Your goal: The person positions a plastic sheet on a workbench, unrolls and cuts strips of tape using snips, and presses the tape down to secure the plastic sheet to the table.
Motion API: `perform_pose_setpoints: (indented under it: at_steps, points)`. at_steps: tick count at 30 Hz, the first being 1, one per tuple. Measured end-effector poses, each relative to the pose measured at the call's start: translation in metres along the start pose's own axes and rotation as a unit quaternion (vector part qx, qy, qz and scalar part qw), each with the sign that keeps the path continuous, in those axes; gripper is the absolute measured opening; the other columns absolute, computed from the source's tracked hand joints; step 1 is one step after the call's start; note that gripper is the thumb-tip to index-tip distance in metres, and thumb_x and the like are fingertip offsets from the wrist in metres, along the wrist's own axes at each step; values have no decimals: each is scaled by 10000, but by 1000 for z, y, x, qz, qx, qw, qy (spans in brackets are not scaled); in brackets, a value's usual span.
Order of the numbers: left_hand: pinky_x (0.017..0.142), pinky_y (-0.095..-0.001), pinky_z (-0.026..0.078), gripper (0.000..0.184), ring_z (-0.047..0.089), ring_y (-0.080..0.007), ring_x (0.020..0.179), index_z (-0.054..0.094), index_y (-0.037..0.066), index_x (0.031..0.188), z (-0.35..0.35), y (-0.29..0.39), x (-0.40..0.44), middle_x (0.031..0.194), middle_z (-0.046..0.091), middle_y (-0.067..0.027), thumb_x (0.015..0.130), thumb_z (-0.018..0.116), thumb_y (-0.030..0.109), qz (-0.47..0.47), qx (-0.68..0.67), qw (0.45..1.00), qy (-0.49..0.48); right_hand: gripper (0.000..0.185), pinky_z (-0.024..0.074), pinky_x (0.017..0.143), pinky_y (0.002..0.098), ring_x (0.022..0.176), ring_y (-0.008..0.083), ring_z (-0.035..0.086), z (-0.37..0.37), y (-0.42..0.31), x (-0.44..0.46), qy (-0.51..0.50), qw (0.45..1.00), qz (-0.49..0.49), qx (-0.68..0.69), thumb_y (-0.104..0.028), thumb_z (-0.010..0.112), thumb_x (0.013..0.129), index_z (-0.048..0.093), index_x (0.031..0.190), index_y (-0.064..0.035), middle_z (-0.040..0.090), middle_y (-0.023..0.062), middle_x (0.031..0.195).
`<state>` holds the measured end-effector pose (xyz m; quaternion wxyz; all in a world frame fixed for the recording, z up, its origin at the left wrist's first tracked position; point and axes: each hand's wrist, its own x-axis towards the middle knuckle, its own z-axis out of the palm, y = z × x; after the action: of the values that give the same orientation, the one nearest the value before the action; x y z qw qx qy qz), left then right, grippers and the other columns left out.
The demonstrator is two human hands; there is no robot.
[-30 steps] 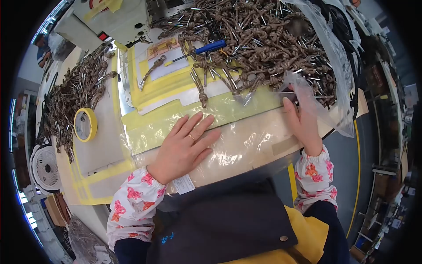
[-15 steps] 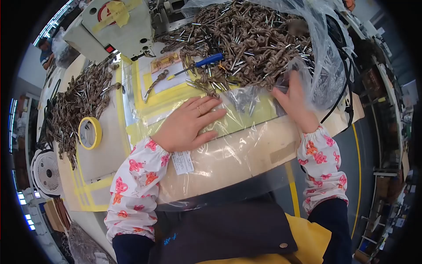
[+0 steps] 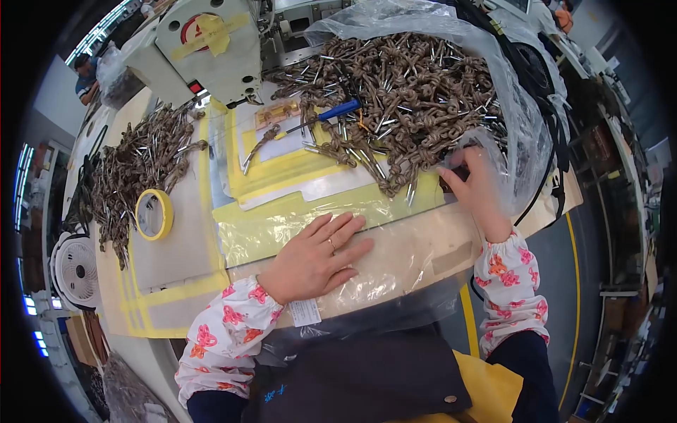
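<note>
My left hand (image 3: 317,257) lies flat, fingers slightly spread, on a clear plastic sheet (image 3: 381,278) at the table's front edge. A white printed label (image 3: 305,312) shows below its wrist. My right hand (image 3: 483,190) is at the lower right of a heap of brown knotted cords (image 3: 416,92) with metal tips. Its fingers curl at the edge of a clear plastic bag (image 3: 518,127), which they seem to grip; the fingertips are partly hidden. A blue-handled screwdriver (image 3: 338,110) lies against the heap, near a single knotted cord (image 3: 261,148).
A sewing machine (image 3: 204,42) stands at the back left. A smaller cord pile (image 3: 144,169) and a yellow tape roll (image 3: 154,214) lie to the left. Yellow tape borders the work area. A white fan (image 3: 74,271) is beyond the table's left edge. Another person (image 3: 86,77) sits far left.
My left hand has slid toward the table's front edge, and the clear plastic under it has come down with it. The right hand's fingers have curled in more. The view has shifted slightly.
</note>
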<state>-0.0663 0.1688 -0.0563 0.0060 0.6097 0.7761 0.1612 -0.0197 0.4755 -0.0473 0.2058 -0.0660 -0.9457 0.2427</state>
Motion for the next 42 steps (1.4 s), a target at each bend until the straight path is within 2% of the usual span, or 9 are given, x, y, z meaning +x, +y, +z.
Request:
perform_pose_setpoints:
  at_steps: [3, 6, 9, 12, 18, 25, 30, 36, 42]
  points:
    - [1041, -443, 290, 509, 372, -292, 1262, 464, 157, 1283, -3, 3, -2, 1381, 379, -111, 816, 592, 318, -47, 10, 999, 1, 287, 456, 642, 375, 730, 292, 574, -2, -9, -13, 37, 998, -43, -4, -193, 690, 765, 558, 937, -5, 588, 139, 856]
    - [1047, -468, 264, 522, 360, -307, 1269, 467, 158, 1280, 0, 8, -5, 1394, 360, -115, 801, 604, 317, -73, 11, 997, 6, 251, 458, 677, 358, 775, 283, 582, -9, -28, -30, 32, 999, 28, 32, -182, 676, 779, 573, 929, -9, 603, 124, 901]
    - [1051, -483, 246, 528, 354, -314, 1272, 471, 156, 1276, 0, 14, -7, 1400, 351, -121, 793, 607, 319, -82, 5, 997, 4, 234, 449, 733, 341, 841, 298, 575, -11, -33, -41, -17, 998, -13, 53, -109, 670, 751, 585, 945, -7, 604, 138, 914]
    - [1054, -484, 238, 524, 350, -311, 1275, 475, 155, 1274, 0, 16, -10, 1400, 351, -124, 795, 603, 324, -84, 5, 996, 1, 285, 445, 800, 354, 915, 301, 560, 3, -27, -42, -83, 982, -168, 22, -114, 667, 753, 597, 1014, -24, 594, 142, 1007]
    - [1052, -479, 238, 519, 348, -308, 1276, 481, 153, 1269, -2, 19, -14, 1394, 357, -125, 793, 600, 323, -89, 12, 996, 5, 455, 414, 876, 382, 1039, 330, 492, 13, -41, -19, -129, 972, -193, 17, -163, 663, 758, 540, 1181, -50, 507, 145, 1179]
    - [1039, -475, 258, 540, 364, -311, 1260, 475, 143, 1269, -1, 9, -1, 1379, 373, -128, 780, 612, 326, -86, 23, 996, 14, 508, 445, 821, 385, 944, 328, 540, 46, -32, 36, -116, 952, -283, -25, -255, 679, 755, 524, 1200, -67, 512, 147, 1137]
    - [1035, -472, 269, 539, 373, -299, 1252, 461, 148, 1279, -1, 13, 0, 1360, 395, -126, 803, 590, 365, -95, 27, 995, 30, 396, 486, 733, 350, 872, 287, 588, 60, -30, 68, -89, 964, -248, -24, -269, 649, 791, 567, 1144, -108, 531, 93, 1104]
    - [1038, -477, 262, 558, 364, -316, 1257, 455, 137, 1293, 1, 15, -11, 1372, 378, -134, 801, 594, 362, -95, 26, 995, 29, 385, 430, 861, 408, 1027, 350, 510, 53, -37, 33, -47, 961, -272, -29, -170, 652, 768, 565, 1129, -66, 499, 171, 1154]
    - [1032, -470, 275, 566, 377, -295, 1251, 455, 145, 1288, -1, 16, -6, 1354, 404, -127, 810, 578, 421, -91, 36, 995, 32, 486, 371, 940, 456, 1149, 390, 427, 27, -89, -52, -138, 949, -282, 15, -138, 675, 734, 513, 1187, -70, 441, 187, 1253]
